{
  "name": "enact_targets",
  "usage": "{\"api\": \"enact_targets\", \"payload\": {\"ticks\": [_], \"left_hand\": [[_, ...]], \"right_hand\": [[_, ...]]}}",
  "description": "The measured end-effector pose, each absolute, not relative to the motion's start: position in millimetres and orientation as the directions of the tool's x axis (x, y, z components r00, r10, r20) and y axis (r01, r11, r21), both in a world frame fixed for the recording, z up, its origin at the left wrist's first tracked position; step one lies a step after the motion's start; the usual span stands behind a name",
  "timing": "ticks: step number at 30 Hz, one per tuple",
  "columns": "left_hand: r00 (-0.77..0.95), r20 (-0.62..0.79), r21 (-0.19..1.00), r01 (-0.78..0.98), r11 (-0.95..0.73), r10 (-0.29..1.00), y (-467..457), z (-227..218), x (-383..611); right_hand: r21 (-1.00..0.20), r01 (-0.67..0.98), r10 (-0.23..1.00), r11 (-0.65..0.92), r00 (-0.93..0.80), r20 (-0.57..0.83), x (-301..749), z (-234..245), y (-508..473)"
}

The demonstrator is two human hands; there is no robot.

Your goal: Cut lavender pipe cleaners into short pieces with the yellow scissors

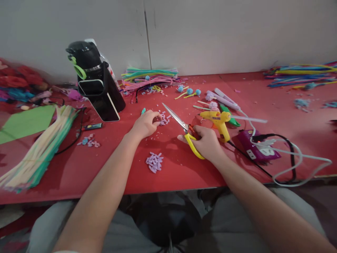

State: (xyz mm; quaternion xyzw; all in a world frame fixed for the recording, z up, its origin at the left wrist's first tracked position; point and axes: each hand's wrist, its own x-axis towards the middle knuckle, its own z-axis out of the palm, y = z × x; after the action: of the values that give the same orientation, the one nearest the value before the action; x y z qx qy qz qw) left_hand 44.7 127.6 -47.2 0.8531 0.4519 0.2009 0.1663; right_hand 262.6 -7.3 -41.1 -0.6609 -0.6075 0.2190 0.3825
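Observation:
My right hand (207, 143) is closed around the handles of a pair of scissors (180, 123). Their yellow loop shows below the fingers, and the blades point up and to the left. My left hand (146, 123) reaches over the red table, its thumb and fingertips brought together beside a scattering of short lilac pieces (165, 119). Whatever lies between those fingertips is too small to make out. Nearer to me, between my forearms, sits a heap of cut lilac pieces (154, 162). Just right of my right hand lies a yellow glue gun (218, 121).
A black phone (101, 100) leans by a black bottle (85, 58). Bundled pipe cleaners (42, 147) lie at left, with more pipe cleaners (150, 79) at the back. Small blue pompoms (189, 91) rest mid-table. A purple power strip (256, 147) with looped cables sits at right.

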Motion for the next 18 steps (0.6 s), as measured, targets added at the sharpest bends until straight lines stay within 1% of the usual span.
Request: {"api": "enact_targets", "payload": {"ticks": [4, 9, 18], "left_hand": [[0.523, 0.203, 0.456, 0.698, -0.553, 0.828, 125, -43, 47], [0.520, 0.156, 0.476, 0.706, -0.525, 0.840, 121, -37, 47], [0.491, 0.194, 0.479, 0.708, -0.519, 0.849, 119, -36, 42]], "right_hand": [[-0.768, 0.640, 0.973, 0.027, 0.160, 0.168, 263, -43, -7], [-0.750, 0.661, 0.974, 0.026, 0.151, 0.166, 263, -43, -7], [-0.747, 0.664, 0.972, 0.045, 0.144, 0.186, 263, -43, -6]]}}
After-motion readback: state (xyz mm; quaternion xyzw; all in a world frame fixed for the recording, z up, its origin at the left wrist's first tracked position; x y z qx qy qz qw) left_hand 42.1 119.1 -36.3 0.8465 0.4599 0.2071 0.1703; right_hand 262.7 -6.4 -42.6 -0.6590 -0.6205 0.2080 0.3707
